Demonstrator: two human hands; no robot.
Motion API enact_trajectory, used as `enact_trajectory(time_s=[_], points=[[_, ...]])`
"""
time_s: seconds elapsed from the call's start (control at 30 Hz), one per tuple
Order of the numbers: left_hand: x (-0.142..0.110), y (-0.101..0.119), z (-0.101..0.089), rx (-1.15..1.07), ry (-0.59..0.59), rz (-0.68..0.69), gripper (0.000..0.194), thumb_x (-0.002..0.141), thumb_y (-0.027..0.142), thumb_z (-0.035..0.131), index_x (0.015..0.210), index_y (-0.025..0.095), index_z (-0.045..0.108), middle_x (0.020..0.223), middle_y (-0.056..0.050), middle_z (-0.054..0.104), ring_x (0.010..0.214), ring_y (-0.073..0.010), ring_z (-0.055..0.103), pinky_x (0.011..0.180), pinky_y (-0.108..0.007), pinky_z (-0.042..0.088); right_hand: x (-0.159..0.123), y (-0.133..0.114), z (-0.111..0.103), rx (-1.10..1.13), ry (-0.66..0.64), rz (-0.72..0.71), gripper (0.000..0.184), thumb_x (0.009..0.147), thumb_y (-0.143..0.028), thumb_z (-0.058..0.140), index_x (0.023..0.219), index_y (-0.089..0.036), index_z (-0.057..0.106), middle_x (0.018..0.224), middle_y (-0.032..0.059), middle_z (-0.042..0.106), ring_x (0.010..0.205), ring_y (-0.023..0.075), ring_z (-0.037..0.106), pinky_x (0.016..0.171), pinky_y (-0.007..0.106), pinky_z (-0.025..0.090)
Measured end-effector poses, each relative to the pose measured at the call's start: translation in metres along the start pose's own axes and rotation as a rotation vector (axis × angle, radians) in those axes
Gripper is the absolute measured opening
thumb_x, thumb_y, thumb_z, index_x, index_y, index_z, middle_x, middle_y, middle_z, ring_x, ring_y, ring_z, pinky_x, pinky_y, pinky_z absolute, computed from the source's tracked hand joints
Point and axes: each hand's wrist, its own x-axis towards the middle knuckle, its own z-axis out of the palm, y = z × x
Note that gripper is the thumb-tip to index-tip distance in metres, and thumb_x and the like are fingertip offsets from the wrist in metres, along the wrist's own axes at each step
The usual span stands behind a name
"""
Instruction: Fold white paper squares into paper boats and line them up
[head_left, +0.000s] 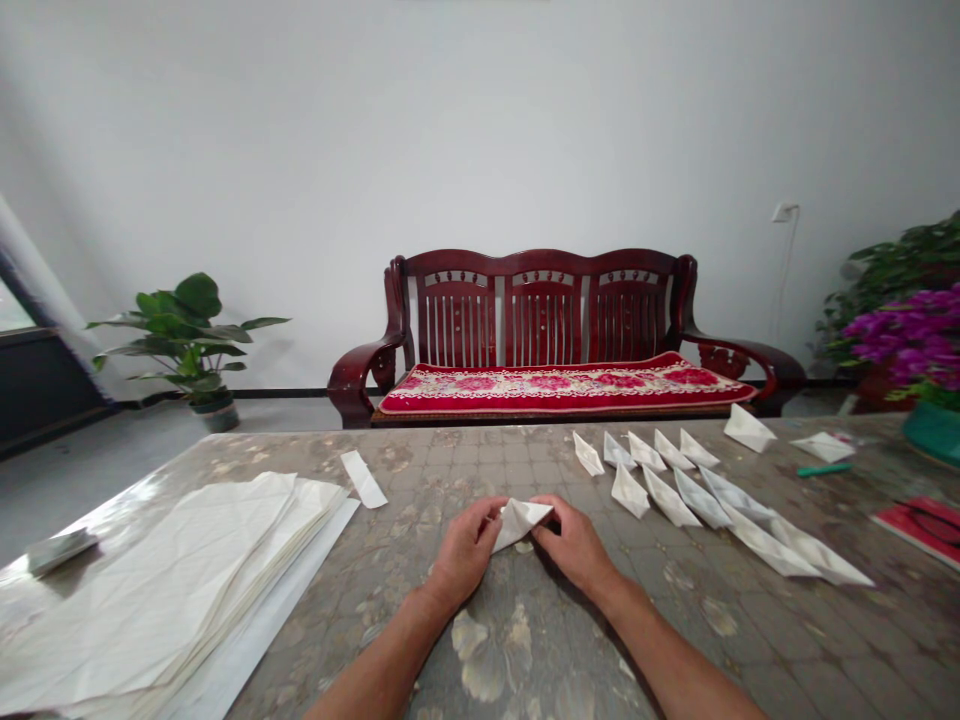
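Pinching a small, white folded-paper piece (519, 522) between your left hand (463, 552) and right hand (571, 545)
It's light, soft and easily creased, so hold it lightly by its folded edges. Your hands are close together above the mottled tabletop (360, 610), with white paper boats (694, 498) beyond your right hand and loose white paper sheets (172, 590) beyond your left.

Both forearms (382, 665) bare, angled inward from the lower frame edge toward the middle of the bench (750, 640). Left hand (465, 550) and right hand (571, 545) sit above that bench, just apart, backs upward, wrists slightly bent. Fingers (484, 515) of each hand point inward, tips nearly meeting, thumbs hidden from this view.
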Motion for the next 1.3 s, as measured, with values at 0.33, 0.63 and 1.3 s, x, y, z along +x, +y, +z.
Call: enact_trajectory(time_s=[0.33, 0.63, 1.3], points=[[0.003, 0.000, -0.001, -0.003, -0.034, -0.007, 0.030, 0.085, 0.022, 0.047, 0.107, 0.020, 0.068, 0.095, -0.004, 0.072, 0.087, -0.0173, 0.065, 0.080, -0.028, 0.049, -0.002, -0.006, -0.002, -0.019, 0.001, 0.025, 0.028, 0.076, -0.028, 0.057, 0.102, -0.022, 0.065, 0.095, 0.0030, 0.073, 0.089, 0.0213, 0.066, 0.082, 0.032, 0.048], [0.001, -0.001, -0.001, -0.058, 0.083, -0.030, 0.044, 0.083, 0.021, 0.048, 0.126, 0.017, 0.059, 0.086, -0.001, 0.062, 0.065, -0.0108, 0.054, 0.066, -0.023, 0.047, -0.004, -0.012, -0.005, -0.002, -0.013, -0.022, 0.015, 0.078, -0.025, 0.053, 0.086, -0.020, 0.065, 0.080, 0.0001, 0.069, 0.077, 0.0182, 0.062, 0.072, 0.027, 0.046], [-0.005, 0.018, -0.003, 0.425, -0.140, 0.197, 0.032, 0.093, 0.030, 0.052, 0.124, 0.028, 0.059, 0.120, -0.002, 0.064, 0.109, -0.0171, 0.062, 0.095, -0.029, 0.050, -0.010, -0.021, -0.001, -0.197, -0.012, -0.073, 0.015, 0.083, -0.029, 0.055, 0.085, -0.020, 0.067, 0.078, 0.0022, 0.069, 0.072, 0.0178, 0.061, 0.068, 0.026, 0.041]])
